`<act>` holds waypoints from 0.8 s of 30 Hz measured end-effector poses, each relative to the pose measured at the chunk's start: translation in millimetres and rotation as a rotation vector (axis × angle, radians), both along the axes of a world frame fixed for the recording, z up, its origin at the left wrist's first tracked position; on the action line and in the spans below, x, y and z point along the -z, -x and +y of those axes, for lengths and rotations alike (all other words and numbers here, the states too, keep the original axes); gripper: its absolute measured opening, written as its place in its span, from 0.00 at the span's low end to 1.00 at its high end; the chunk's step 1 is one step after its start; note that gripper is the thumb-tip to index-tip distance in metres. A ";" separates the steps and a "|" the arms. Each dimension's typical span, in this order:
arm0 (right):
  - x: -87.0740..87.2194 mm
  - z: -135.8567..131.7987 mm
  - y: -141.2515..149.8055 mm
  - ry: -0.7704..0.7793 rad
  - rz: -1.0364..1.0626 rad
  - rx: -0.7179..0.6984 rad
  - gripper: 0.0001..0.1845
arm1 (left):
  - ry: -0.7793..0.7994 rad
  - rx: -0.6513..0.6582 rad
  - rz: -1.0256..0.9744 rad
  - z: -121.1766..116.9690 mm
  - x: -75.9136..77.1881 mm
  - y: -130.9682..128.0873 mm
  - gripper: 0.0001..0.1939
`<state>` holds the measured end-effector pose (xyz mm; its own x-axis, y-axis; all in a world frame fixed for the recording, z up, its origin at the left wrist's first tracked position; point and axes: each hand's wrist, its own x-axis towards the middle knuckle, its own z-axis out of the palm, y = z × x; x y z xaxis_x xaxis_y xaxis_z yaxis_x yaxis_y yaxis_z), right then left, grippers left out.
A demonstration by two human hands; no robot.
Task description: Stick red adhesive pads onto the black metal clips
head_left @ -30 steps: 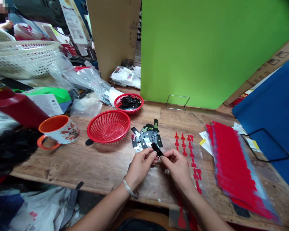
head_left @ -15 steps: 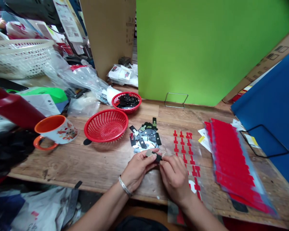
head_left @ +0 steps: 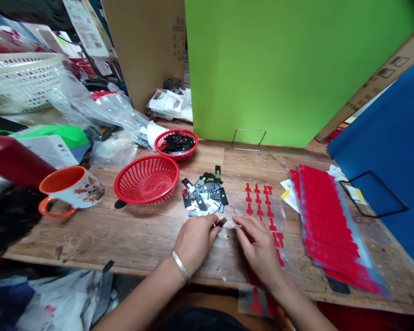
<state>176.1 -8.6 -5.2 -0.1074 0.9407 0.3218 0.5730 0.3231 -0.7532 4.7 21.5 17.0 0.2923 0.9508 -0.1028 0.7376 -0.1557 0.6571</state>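
Note:
My left hand (head_left: 196, 239), a silver bangle on its wrist, pinches a small dark flat strip (head_left: 222, 222) just in front of the pile. My right hand (head_left: 260, 243) is a short gap to the right, thumb and fingertips pressed together; whatever is between them is too small to make out. Beyond the hands lies a loose pile of small flat black, grey and white pieces (head_left: 206, 195). Under and beside my right hand runs a clear sheet with rows of red T-shaped stickers (head_left: 258, 199), part of it covered by the hand and hanging over the table edge.
Left of the pile stands an unfilled red basket (head_left: 146, 200); behind it, another red basket (head_left: 195, 148) holds black pieces. An orange-and-white mug (head_left: 89, 195) is farther left. Stacked red sheets (head_left: 324, 230) lie right, near a black wire stand (head_left: 389, 193). A green panel (head_left: 255, 69) closes the back.
My hands have moved apart; before, both were on the dark piece. My left hand has turned over, back upward, keeping the strip, while my right has come away. The view has shifted slightly.

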 end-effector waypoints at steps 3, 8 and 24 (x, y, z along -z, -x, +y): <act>7.9 1.4 -3.1 -0.054 -0.143 -0.048 0.19 | -0.054 -0.002 0.150 -2.3 0.3 -6.8 0.10; 13.3 4.6 -3.8 -0.086 -0.367 -0.130 0.18 | -0.089 0.073 0.310 -5.2 11.6 -12.5 0.14; 13.4 77.0 -80.0 0.159 -0.197 0.378 0.06 | -0.093 0.059 0.027 12.8 11.6 -19.8 0.11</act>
